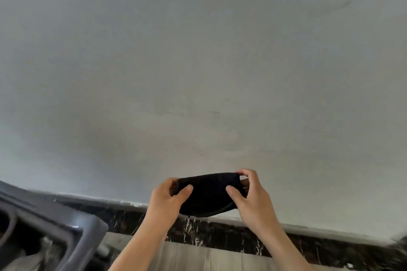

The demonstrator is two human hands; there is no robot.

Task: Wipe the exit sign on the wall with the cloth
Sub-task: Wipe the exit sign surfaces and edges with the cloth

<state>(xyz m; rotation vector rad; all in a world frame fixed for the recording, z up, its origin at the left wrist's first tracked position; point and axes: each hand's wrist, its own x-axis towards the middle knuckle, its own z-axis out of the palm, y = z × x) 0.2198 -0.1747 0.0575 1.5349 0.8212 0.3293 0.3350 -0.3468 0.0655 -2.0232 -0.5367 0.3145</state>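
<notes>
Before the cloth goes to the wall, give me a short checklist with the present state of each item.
1. Cloth in hand: ok. The black cloth is off every surface, stretched between both hands.
2. Left hand grip: ok, thumb and fingers pinch the cloth's left end.
3. Right hand grip: ok, it pinches the right end.
4. Cloth folded to a pad: ok, it looks doubled over, with a layered edge along the bottom.
5. Exit sign located: not ok. Only bare grey wall shows; no sign in view.
6. Cloth clean or damp: cannot tell.
</notes>
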